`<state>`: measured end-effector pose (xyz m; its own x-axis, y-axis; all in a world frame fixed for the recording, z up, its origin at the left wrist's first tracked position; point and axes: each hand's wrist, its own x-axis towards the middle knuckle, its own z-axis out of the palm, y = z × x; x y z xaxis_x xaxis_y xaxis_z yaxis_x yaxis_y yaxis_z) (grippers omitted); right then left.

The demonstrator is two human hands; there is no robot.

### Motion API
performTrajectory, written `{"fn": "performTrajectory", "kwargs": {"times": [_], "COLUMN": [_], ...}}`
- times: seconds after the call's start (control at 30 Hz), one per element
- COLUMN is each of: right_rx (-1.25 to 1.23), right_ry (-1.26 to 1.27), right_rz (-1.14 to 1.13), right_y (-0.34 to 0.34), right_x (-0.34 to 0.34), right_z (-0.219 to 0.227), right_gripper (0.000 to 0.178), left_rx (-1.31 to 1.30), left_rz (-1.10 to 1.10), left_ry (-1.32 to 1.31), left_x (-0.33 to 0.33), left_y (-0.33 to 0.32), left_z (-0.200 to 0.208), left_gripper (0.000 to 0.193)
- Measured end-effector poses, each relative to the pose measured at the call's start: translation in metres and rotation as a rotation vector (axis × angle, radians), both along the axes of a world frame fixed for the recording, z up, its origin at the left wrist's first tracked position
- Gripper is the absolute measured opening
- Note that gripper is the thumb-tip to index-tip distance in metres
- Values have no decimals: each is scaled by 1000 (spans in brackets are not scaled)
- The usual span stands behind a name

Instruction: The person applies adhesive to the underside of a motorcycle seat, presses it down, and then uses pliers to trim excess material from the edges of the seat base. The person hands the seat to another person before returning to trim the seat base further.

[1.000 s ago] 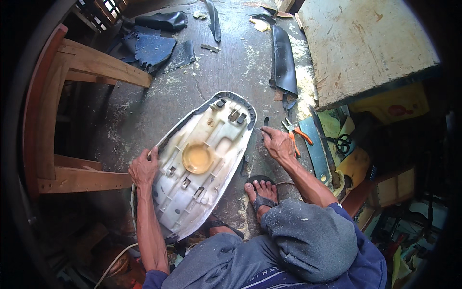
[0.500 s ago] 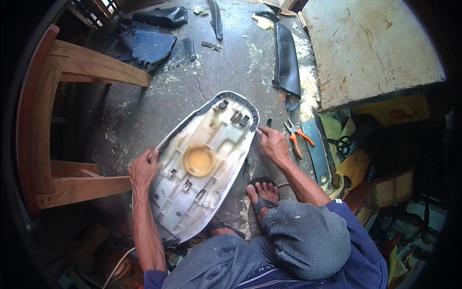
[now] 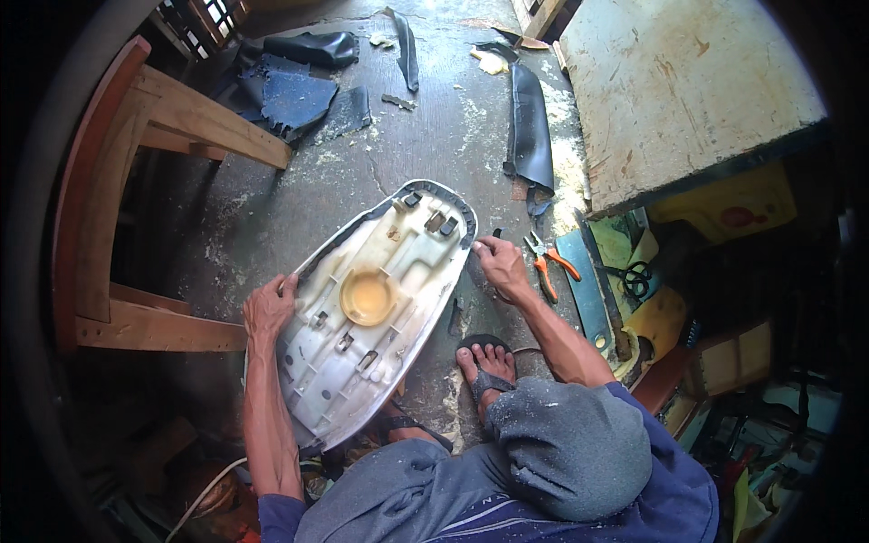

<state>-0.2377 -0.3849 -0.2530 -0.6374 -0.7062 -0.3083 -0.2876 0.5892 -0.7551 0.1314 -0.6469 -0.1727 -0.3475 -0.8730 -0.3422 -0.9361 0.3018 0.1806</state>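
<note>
A motorcycle seat (image 3: 398,262) lies underside up before me, slanting from lower left to upper right. Its white plastic base shows ribs, small dark pads and a round yellowish recess. A dark strip of cover material runs along the rim at its narrow far end. My left hand (image 3: 269,310) is closed on the left edge, thumb uppermost. At the right edge, near the narrow end, my right hand (image 3: 501,269) pinches the rim. Its fingertips are partly hidden. Orange-handled pliers (image 3: 549,264) rest on the floor just right of that hand.
Torn dark cover pieces (image 3: 294,93) and a black cover roll (image 3: 530,127) lie on the crumb-strewn floor. A wooden frame (image 3: 195,113) stands at left, a worn board-topped table (image 3: 688,90) at right. My sandalled foot (image 3: 489,362) is beside the seat.
The whole view has shifted slightly. Both hands keep their places on the seat's edges, and no other clear movement shows.
</note>
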Motion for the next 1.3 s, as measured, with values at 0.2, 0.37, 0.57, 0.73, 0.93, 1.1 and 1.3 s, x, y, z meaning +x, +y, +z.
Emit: {"fn": "performTrajectory", "kwargs": {"times": [0.2, 0.37, 0.57, 0.73, 0.93, 1.1, 1.3], "right_rx": [-291, 130, 349, 106, 25, 239, 328], "right_ry": [-1093, -1, 206, -617, -288, 200, 257], "right_rz": [-304, 103, 189, -155, -59, 183, 119], "right_y": [0, 1, -14, -7, 6, -2, -12], "right_x": [-3, 3, 14, 5, -1, -4, 11], "right_z": [4, 44, 66, 30, 21, 56, 75], "right_gripper": [31, 35, 36, 34, 37, 35, 32], "left_rx": [61, 30, 28, 11, 43, 40, 15], "left_rz": [10, 47, 32, 16, 56, 57, 66], "left_ry": [10, -10, -25, -45, -67, -19, -30], "left_x": [0, -3, -6, -8, -7, -3, -2], "left_y": [-7, -2, -1, -3, -2, -3, -4], "left_z": [-1, 4, 5, 7, 7, 0, 0], "left_gripper": [54, 53, 55, 56, 52, 53, 53]}}
